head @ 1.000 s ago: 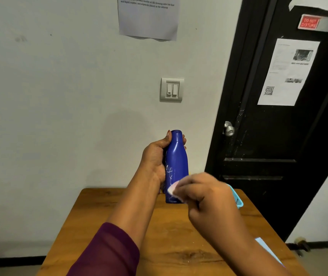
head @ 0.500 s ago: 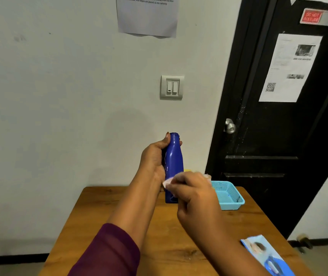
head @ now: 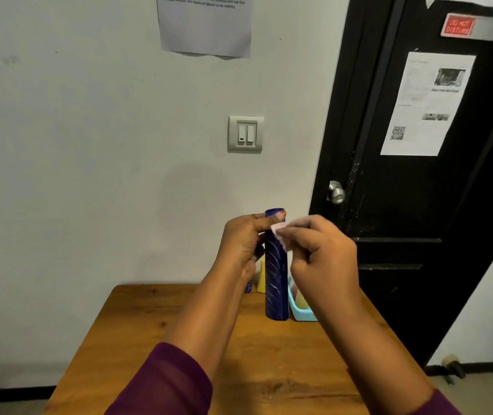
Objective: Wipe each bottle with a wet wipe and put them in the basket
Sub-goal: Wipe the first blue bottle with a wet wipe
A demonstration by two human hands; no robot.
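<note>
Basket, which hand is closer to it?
Right. The right hand, pinching the wipe, is above the basket; the left hand grips the bottle, on the bottle's other side.

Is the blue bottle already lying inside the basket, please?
No, the left hand holds the blue bottle upright, outside the basket.

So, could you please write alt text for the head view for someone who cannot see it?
A person's left hand grips a tall blue bottle near its top while the right hand pinches a wet wipe against its upper part. A light blue basket sits on the wooden table, with a black door beyond.
</note>
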